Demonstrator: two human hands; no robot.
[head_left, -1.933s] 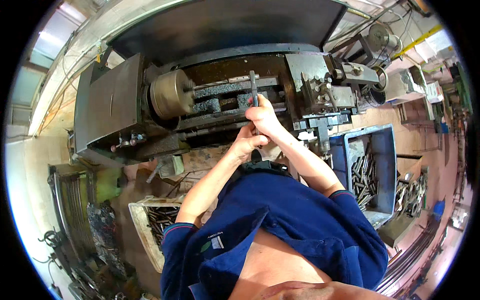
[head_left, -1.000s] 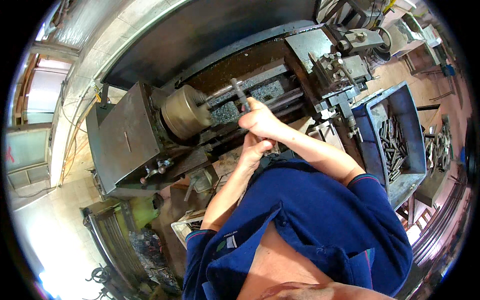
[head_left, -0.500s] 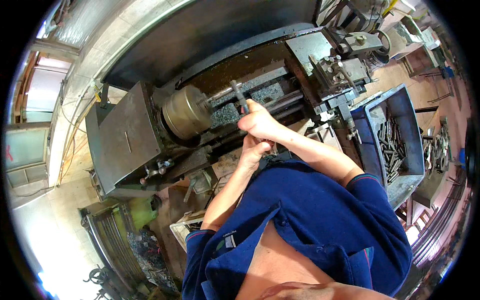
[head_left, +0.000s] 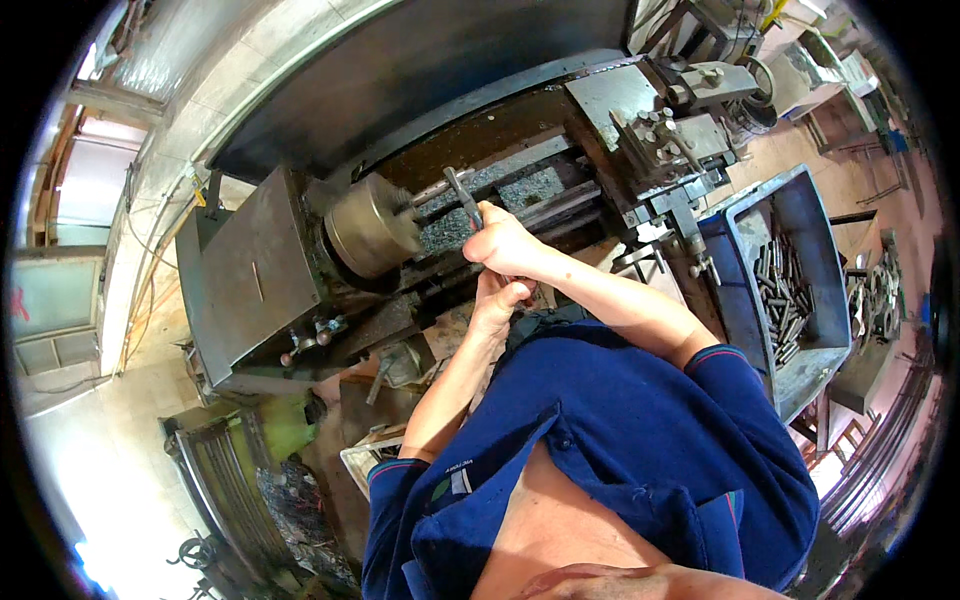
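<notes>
My right hand (head_left: 503,243) is closed around the middle of a long, dark, narrow file (head_left: 470,203). Just below it, nearer my body, my left hand (head_left: 500,303) wraps the file's lower end, mostly hidden by my fingers. The file slants up and left, and its far tip lies at a thin pale metal rod (head_left: 432,190). That rod sticks out rightward from the lathe chuck (head_left: 372,228), a round brassy-grey cylinder with blurred jaws. Whether file and rod touch, I cannot tell.
Metal chips (head_left: 530,187) cover the lathe bed below the rod. To the right stand the tool post (head_left: 660,140) and carriage. A blue bin (head_left: 835,270) of short metal rods is at my right. Levers (head_left: 310,343) project from the headstock (head_left: 245,270) at left.
Both hands and the file have shifted slightly left along the rod, toward the chuck. The file now leans more to the left. My grip looks the same.
</notes>
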